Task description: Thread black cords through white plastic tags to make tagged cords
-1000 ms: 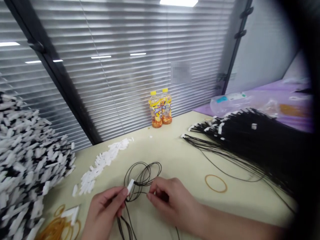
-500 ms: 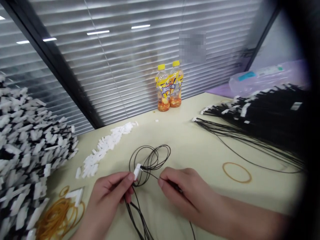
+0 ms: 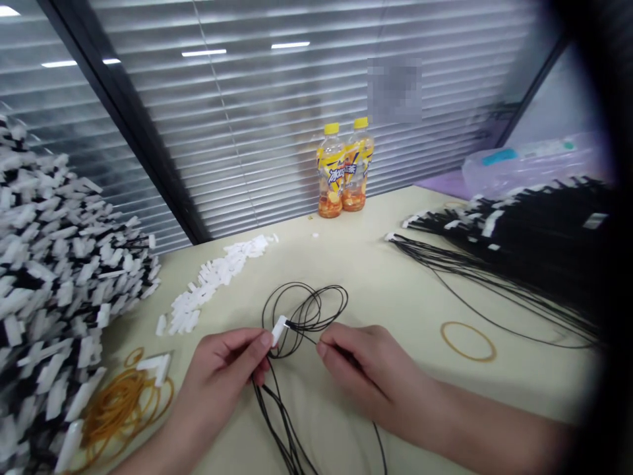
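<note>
While beyond white piece (image 3: 279, 329), "冰红茶" bottles (image 3: 331, 174)

The connector (image 3: 279, 329) is white, the wires (image 3: 301, 326) black, the rubber bands (image 3: 113, 410) amber, the tabletop (image 3: 366, 270) cream.

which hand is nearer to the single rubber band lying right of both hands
Right. The right hand is left of the rubber band, not touching it; the left hand is farther left, beyond the right one.
</note>
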Demonstrator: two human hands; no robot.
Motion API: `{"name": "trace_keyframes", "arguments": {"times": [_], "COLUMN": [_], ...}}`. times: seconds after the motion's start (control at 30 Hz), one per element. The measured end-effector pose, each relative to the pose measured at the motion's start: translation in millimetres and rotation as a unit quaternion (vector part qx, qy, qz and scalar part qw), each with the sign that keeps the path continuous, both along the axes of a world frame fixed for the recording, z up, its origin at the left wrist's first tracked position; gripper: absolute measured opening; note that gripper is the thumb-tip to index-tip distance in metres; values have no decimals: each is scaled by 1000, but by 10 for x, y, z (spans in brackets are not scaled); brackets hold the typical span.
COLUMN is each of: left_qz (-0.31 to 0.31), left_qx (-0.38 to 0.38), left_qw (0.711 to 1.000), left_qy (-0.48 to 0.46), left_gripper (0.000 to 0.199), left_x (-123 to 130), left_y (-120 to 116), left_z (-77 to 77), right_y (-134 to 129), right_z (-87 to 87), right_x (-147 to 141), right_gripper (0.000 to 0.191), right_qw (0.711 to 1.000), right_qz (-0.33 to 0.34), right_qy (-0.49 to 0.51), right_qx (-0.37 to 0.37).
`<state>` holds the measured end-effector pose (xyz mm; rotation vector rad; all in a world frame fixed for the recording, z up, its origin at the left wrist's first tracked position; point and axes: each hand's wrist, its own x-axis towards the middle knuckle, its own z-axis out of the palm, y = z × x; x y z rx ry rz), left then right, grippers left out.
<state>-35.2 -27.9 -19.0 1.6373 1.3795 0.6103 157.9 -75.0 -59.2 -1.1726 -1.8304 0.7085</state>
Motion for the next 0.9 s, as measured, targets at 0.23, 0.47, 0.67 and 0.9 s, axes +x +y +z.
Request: {"name": "trace_keyframes", "arguments": {"times": [0.23,0.47,0.67,0.9], "left_qz": [-4,-14,-30,-58], "left_qx": [0,9,36,28], "left_qw": [1000,1000,998,997], "left_qy": [3,18,52,32], "left_gripper": [28,27,29,29], "left_x": [10,24,32,6], "left_y": [-20,-26,-22,-11], "left_z": [7,19,6,-11], "right_y": [-11,-15,-18,-35], "right_z": [-9,-1,13,26], "right_x": [-16,-11,-17,-16], "right_gripper": [21,21,21,21], "right_qw": [1000,1000,1000,1000], "right_qz": [-7,1,19,18], "right_qy": [-4,-5,-4,4], "right_qx": [-1,-6,-15,-19]}}
